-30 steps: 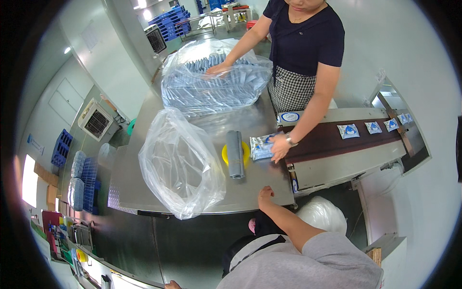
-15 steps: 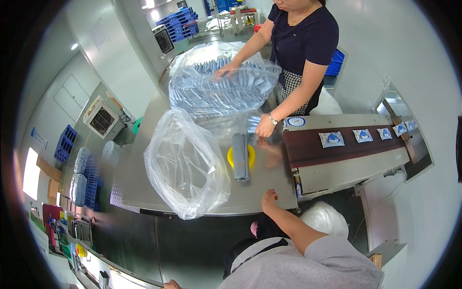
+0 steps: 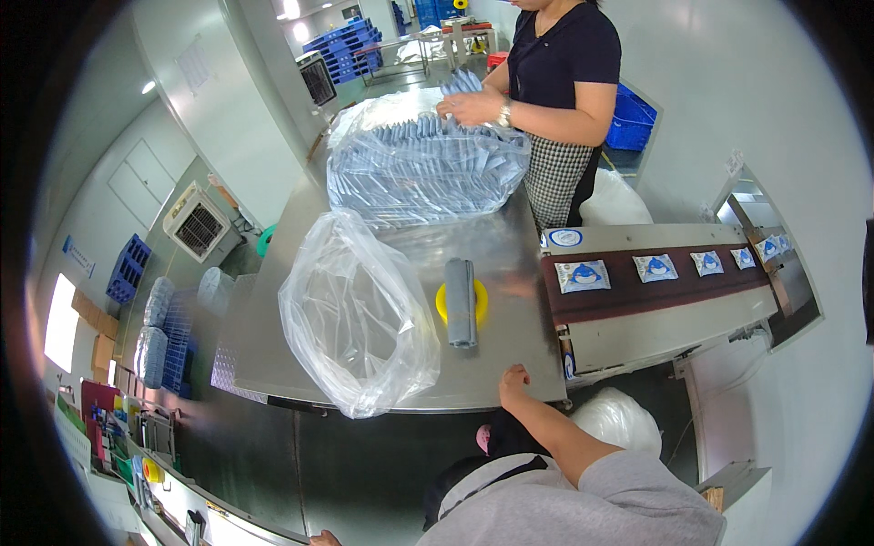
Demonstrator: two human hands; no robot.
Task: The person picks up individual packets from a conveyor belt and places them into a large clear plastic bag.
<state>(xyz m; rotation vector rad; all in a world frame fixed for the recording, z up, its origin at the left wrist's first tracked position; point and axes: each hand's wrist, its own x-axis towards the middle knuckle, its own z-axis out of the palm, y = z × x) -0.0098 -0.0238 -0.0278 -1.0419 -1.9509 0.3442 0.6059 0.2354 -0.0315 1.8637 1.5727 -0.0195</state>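
Belt pkts (image 3: 584, 276) moved L | roll (image 3: 462, 311) btwn R hand (image 3: 514, 379) & full bag (image 3: 423, 202)

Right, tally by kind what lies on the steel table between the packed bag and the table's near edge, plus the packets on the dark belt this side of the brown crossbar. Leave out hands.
Blue-and-white packets: 4
Open clear bag: 1
Grey roll: 1
Yellow ring, partly under the roll: 1
Total: 7
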